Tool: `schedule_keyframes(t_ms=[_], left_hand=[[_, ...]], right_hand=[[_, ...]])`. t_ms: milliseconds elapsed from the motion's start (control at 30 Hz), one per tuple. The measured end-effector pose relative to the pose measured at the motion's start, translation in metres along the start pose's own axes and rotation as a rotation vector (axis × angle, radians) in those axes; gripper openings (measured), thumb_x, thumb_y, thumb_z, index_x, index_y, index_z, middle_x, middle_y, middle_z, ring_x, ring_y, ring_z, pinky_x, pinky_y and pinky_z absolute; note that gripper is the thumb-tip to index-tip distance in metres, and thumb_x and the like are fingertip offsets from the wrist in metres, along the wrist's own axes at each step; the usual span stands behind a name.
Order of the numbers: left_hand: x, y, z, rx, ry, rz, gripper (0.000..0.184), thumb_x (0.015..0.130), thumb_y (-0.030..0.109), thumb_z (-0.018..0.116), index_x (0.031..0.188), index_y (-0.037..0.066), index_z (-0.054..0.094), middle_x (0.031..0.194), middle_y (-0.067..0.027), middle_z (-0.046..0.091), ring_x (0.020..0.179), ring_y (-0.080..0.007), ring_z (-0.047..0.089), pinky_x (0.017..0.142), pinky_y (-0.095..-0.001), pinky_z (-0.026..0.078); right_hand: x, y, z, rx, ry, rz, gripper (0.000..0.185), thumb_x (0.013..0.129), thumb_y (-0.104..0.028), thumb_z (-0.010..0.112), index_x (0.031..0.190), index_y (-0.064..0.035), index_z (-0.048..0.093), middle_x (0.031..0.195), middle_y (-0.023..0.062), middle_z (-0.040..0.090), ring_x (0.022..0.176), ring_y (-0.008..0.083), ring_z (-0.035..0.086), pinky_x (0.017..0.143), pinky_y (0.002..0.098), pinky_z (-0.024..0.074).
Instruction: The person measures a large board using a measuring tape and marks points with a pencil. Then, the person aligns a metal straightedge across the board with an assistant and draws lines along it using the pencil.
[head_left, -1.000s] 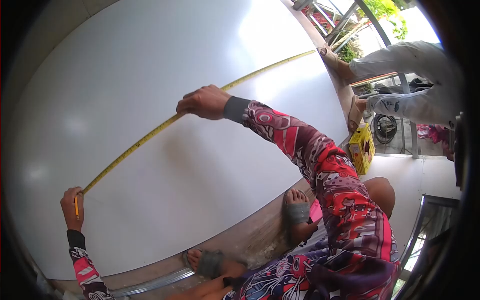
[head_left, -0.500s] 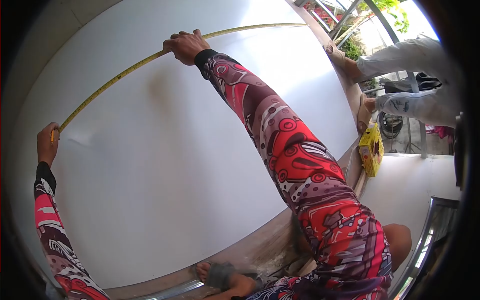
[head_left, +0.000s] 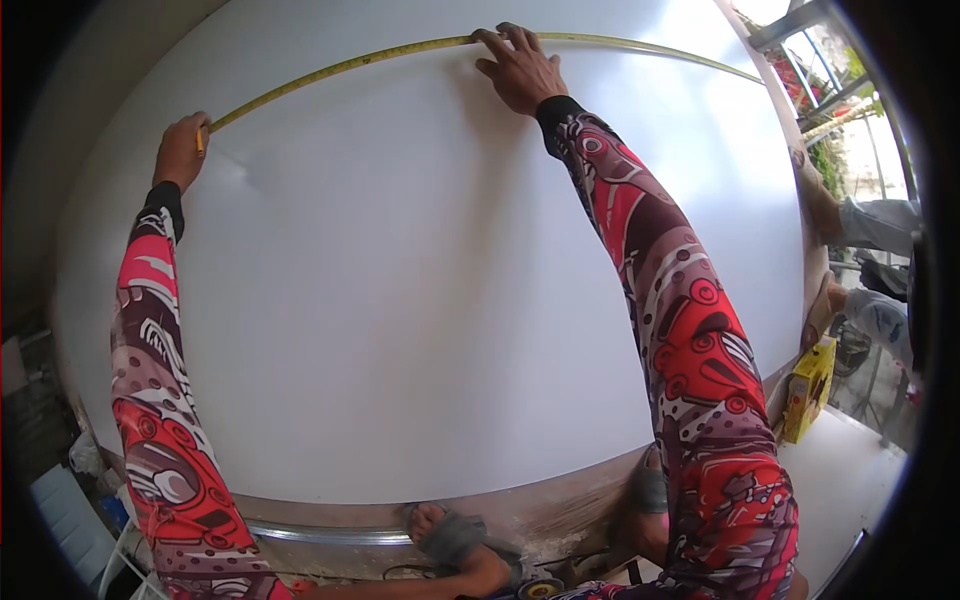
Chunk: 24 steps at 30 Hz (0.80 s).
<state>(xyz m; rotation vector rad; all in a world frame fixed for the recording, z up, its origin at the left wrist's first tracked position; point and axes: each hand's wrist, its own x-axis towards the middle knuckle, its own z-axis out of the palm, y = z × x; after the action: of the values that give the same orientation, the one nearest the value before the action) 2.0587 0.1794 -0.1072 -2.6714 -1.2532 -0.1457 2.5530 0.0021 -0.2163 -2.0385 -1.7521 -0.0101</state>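
A yellow tape measure (head_left: pixel 365 61) stretches in an arc across the upper part of a large white panel (head_left: pixel 400 280), reaching its right edge. At the upper left, my left hand (head_left: pixel 182 152) is closed round the tape's end part, with an orange pencil (head_left: pixel 201 142) held in the same hand. Over the tape near the top middle, my right hand (head_left: pixel 519 68) has its fingers spread, with the fingertips touching the blade. Both forearms wear patterned sleeves.
A person's legs (head_left: pixel 880 225) stand past the panel's right edge. A yellow box (head_left: pixel 808 390) sits at the lower right. A metal strip (head_left: pixel 330 535) and my sandalled foot (head_left: pixel 452 535) lie along the near edge. A white slatted object (head_left: pixel 72 515) is at the lower left.
Both hands and the tape have moved up towards the panel's far side. My right hand's fingers have spread. The view has swung, showing more at the lower left.
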Motion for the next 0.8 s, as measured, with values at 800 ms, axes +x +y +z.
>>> schedule_keyframes(t_ms=[800], left_hand=[[-0.015, 0.003, 0.028, 0.037, 0.238, -0.178, 0.020, 0.098, 0.016, 0.064, 0.116, 0.011, 0.069, 0.113, -0.0130, 0.072, 0.108, -0.0349, 0.066, 0.089, -0.0489, 0.056]], right_hand=[[0.005, -0.029, -0.005, -0.159, 0.017, -0.106, 0.046, 0.109, -0.047, 0.045, 0.153, -0.0360, 0.048, 0.169, -0.0056, 0.033, 0.159, 0.0228, 0.025, 0.118, 0.0824, 0.0136]])
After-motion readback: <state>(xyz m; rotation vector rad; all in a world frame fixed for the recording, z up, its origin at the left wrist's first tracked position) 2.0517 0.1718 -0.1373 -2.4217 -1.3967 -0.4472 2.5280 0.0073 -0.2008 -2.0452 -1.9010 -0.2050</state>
